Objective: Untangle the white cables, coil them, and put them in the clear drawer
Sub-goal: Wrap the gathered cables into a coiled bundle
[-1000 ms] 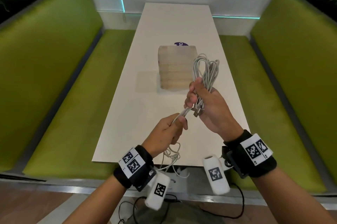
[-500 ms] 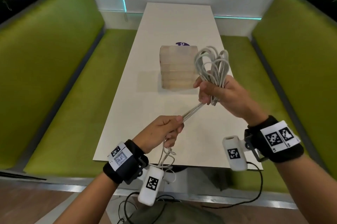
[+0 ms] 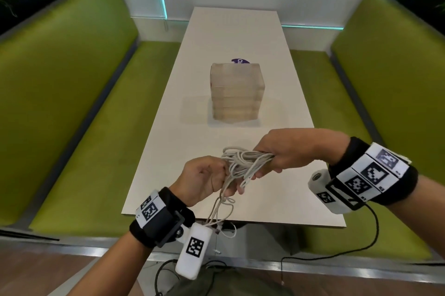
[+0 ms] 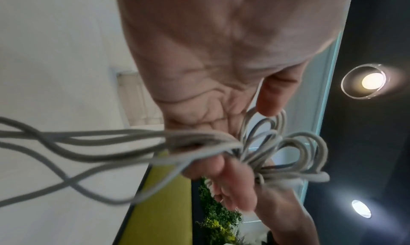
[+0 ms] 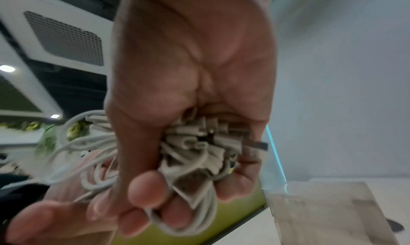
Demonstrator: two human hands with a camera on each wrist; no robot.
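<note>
Cables (image 3: 243, 163), white and bunched, hang over the table's (image 3: 284, 204) near edge, right hand (image 3: 286, 149) fisted round the coil, left hand (image 3: 204, 179) curled on loose strands. Clear drawer (image 3: 237, 93) stands mid-table, bare tabletop between; purple label (image 3: 239, 61) behind reads "Cl".

You are holding the white cables (image 3: 243, 163) as a loose bundle of loops above the near end of the table, with several strands trailing down past its edge. The clear drawer (image 3: 237, 93) unit is standing upright at mid-table, well beyond the bundle, its stacked drawers all looking pushed in.
</note>
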